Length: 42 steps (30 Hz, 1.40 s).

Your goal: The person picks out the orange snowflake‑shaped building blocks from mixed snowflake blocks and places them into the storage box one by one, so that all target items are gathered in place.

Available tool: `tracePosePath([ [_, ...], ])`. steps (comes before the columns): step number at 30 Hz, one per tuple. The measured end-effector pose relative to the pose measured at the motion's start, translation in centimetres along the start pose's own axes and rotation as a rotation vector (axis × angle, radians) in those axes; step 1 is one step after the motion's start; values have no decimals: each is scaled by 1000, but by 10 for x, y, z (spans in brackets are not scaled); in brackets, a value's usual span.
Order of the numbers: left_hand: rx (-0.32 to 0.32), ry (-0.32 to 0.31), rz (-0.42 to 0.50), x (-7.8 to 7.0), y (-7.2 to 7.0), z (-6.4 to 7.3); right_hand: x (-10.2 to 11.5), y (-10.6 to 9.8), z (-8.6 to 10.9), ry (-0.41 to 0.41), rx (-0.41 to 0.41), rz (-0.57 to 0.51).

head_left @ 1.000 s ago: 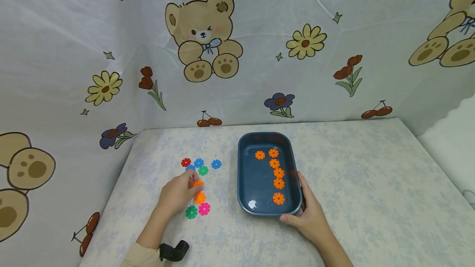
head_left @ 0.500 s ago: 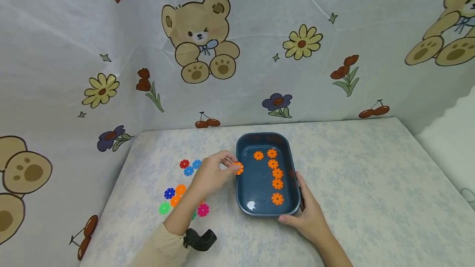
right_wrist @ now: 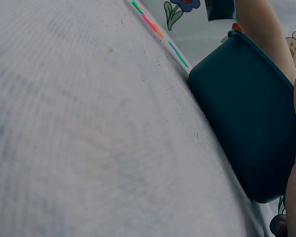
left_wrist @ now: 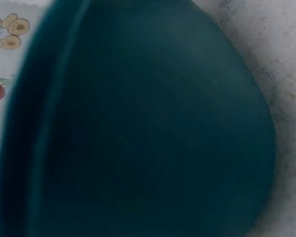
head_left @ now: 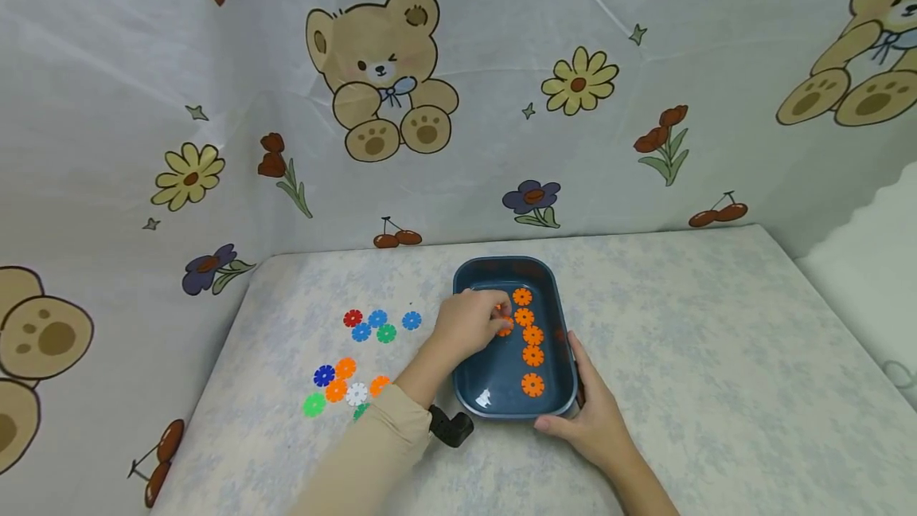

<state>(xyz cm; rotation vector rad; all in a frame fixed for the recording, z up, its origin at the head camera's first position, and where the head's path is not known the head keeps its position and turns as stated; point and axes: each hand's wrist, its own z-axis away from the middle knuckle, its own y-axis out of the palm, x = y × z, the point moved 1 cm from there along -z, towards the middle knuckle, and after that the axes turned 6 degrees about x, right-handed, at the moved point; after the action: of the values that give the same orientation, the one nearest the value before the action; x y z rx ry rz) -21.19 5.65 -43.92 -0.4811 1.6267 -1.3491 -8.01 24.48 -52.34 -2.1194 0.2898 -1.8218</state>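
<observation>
A dark blue rectangular box (head_left: 478, 388) stands on the table, with several orange snowflake discs (head_left: 532, 356) lying in a rough column along its right half. My left hand (head_left: 466, 323) reaches over the left rim and pinches an orange snowflake disc (head_left: 505, 328) low inside the box; its fingers partly cover another orange disc behind. At the box's near right corner my right hand (head_left: 593, 412) holds on, thumb on the near side and fingers along the right wall. The box's outer wall (left_wrist: 153, 128) fills the left wrist view, hiding the left hand there.
Left of the box lie loose snowflake discs: a red one (head_left: 353, 318), blue ones (head_left: 377, 318), a dark blue one (head_left: 325, 375), a white one (head_left: 357, 394), greens (head_left: 314, 404) and oranges (head_left: 345, 368). The left forearm covers part of this group. A bear-printed cloth (head_left: 473, 205) hangs behind.
My left hand took an orange disc from the group on the table and carried it right, over the rim and into the box. The right hand stays at the box's corner.
</observation>
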Motion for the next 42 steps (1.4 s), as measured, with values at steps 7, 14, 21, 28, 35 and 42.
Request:
tracePosePath([
  [7, 14, -2, -156, 0, 15, -14, 0, 0, 0, -11, 2, -7],
  [14, -21, -36, -246, 2, 23, -16, -2, 1, 0, 8, 4, 26],
  [21, -63, -61, -286, -2, 24, -15, -1, 0, 0, 4, 6, 23],
  [28, -79, -60, -165, 1, 20, -13, 0, 1, 0, -5, 4, 24],
  [35, -155, -60, 133, 7, -17, 12, 1, 1, -1, 5, -1, 43],
  [42, -111, -185, 235, 36, -57, 65, 0, 1, -1, 23, -1, 28],
])
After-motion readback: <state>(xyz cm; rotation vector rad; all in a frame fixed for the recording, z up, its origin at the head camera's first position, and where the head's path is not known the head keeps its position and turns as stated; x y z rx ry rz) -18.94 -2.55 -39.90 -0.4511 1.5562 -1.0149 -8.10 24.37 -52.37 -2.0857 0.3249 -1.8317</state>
